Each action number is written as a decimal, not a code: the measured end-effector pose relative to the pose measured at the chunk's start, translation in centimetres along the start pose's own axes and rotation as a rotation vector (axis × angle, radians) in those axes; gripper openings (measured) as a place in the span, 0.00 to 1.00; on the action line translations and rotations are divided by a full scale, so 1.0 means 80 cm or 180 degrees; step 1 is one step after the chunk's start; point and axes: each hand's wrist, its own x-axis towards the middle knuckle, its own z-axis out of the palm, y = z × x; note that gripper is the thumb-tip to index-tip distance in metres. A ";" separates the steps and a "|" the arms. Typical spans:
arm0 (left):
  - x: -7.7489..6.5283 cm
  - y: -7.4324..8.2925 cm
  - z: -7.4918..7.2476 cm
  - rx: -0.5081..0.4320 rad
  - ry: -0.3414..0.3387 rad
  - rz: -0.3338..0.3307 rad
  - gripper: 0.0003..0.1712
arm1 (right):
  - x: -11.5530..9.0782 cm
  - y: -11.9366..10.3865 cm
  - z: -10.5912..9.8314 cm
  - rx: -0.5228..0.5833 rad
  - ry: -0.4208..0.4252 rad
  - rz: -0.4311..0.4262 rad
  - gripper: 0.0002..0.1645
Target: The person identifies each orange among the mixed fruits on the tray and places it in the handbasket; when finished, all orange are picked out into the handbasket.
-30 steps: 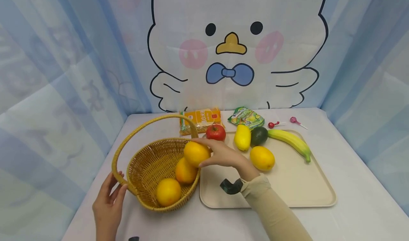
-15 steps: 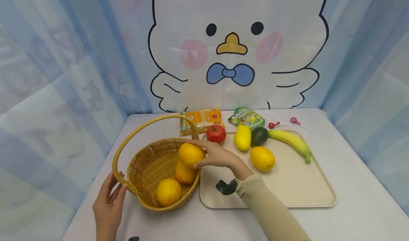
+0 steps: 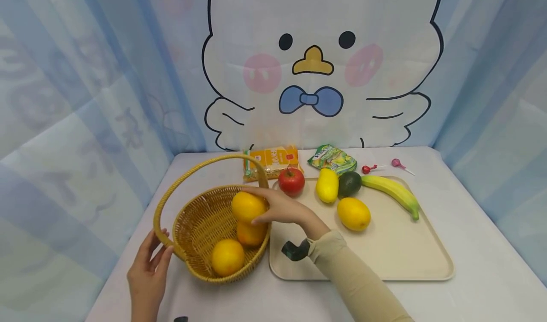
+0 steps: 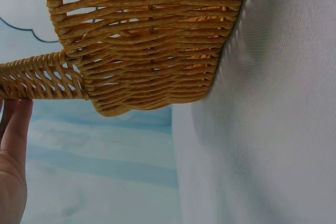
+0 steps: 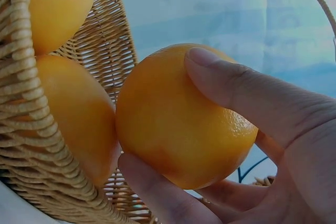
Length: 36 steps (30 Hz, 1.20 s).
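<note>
My right hand (image 3: 285, 209) grips an orange (image 3: 247, 207) over the right side of a wicker basket (image 3: 194, 222). In the right wrist view, the thumb and fingers curl round this orange (image 5: 173, 124), which sits right against an orange fruit (image 5: 76, 114) inside the basket. A round orange (image 3: 228, 257) lies at the basket's near side, beside the partly covered orange fruit (image 3: 250, 233). At the left, my left hand (image 3: 148, 272) holds the foot of the basket's handle between thumb and fingers. The left wrist view shows its fingers (image 4: 17, 129) at the handle's underside.
A beige tray (image 3: 401, 255) at the right bears a yellow oblong fruit (image 3: 327, 185), a dark green avocado (image 3: 349, 184), a lemon (image 3: 353, 213) and a banana (image 3: 391, 191). A red apple (image 3: 291, 182) is at its corner. Behind lie two snack packets (image 3: 273, 160) and two lollipops (image 3: 397, 163).
My right hand has carried the orange a little left, further over the basket's inside. My left hand stays at the handle. The whole head view has shifted slightly.
</note>
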 end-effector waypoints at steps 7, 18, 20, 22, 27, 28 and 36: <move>0.000 0.000 -0.001 0.0015 -0.0015 0.0038 0.35 | 0.008 -0.007 0.003 -0.0119 -0.0024 -0.0044 0.46; 0.001 0.005 -0.001 -0.0066 -0.0012 0.0098 0.36 | 0.020 -0.015 0.010 -0.0215 -0.0085 -0.0144 0.46; 0.001 0.004 -0.001 -0.0058 -0.0016 0.0091 0.36 | 0.023 -0.016 0.011 -0.0228 -0.0105 -0.0158 0.46; 0.001 0.004 -0.001 -0.0044 -0.0016 0.0080 0.36 | 0.026 -0.017 0.012 -0.0235 -0.0115 -0.0166 0.46; 0.000 0.005 -0.001 -0.0005 -0.0017 0.0053 0.36 | 0.034 -0.017 0.015 -0.0245 -0.0130 -0.0169 0.47; 0.000 0.005 -0.001 0.0006 -0.0015 0.0060 0.36 | 0.036 -0.017 0.015 -0.0247 -0.0131 -0.0168 0.47; 0.001 0.003 -0.001 0.0000 -0.0014 0.0076 0.36 | 0.043 -0.021 0.017 -0.0337 -0.0128 -0.0155 0.47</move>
